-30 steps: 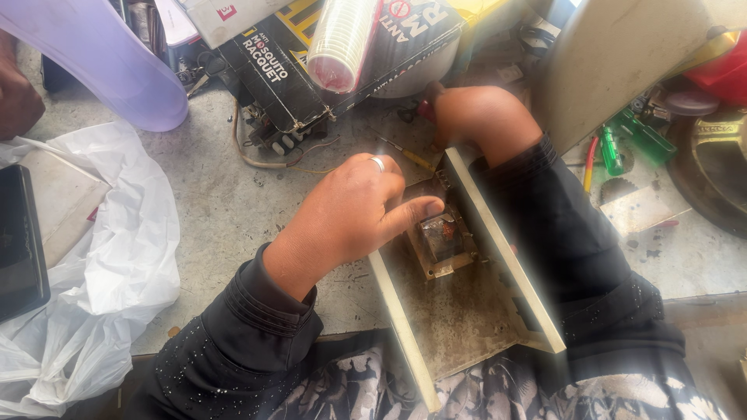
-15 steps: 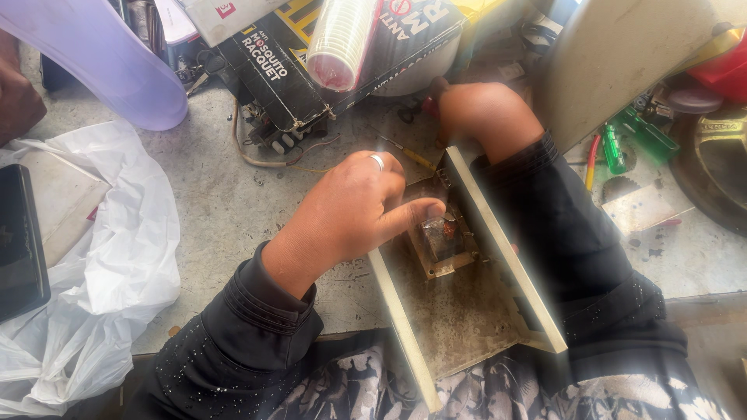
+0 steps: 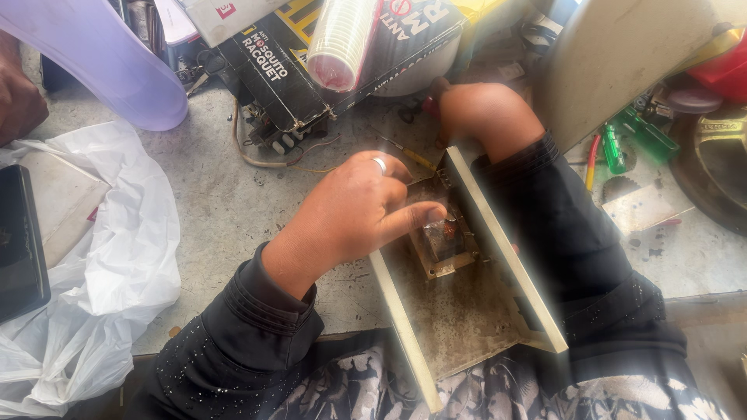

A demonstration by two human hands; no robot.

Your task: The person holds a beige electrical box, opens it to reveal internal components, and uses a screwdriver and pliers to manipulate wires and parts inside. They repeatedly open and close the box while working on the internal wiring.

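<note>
At the centre of the frame an open, cream-edged metal casing (image 3: 467,311) lies on the grey workbench (image 3: 210,210), its dirty inner floor facing up and its near end hanging over the bench edge toward the person's lap. Bolted inside it, just above the middle, sits a small transformer (image 3: 440,243) with a copper-coloured winding on a squarish base. The left hand (image 3: 354,208), wearing a ring, is curled loosely over the casing's left wall, its fingers bent and the thumb stretched out so that its tip touches or nearly touches the transformer's left side; it grips nothing that I can make out. The right hand (image 3: 484,113), in the upper centre, is balled at the far end of the casing's right wall; whether it clasps the wall or a tool is hidden by the wrist. A slim screwdriver with a yellow handle (image 3: 408,154) lies on the bench just above the left hand. Judging from this, the step in hand looks like probing or loosening the transformer while the casing is steadied; the next move would call for a firm pinch on the part, or a tool brought to its fixings. A white plastic bag (image 3: 93,272) fills the left, and a stack of paper cups (image 3: 342,39) rests on a black carton (image 3: 296,62) at the top.
</note>
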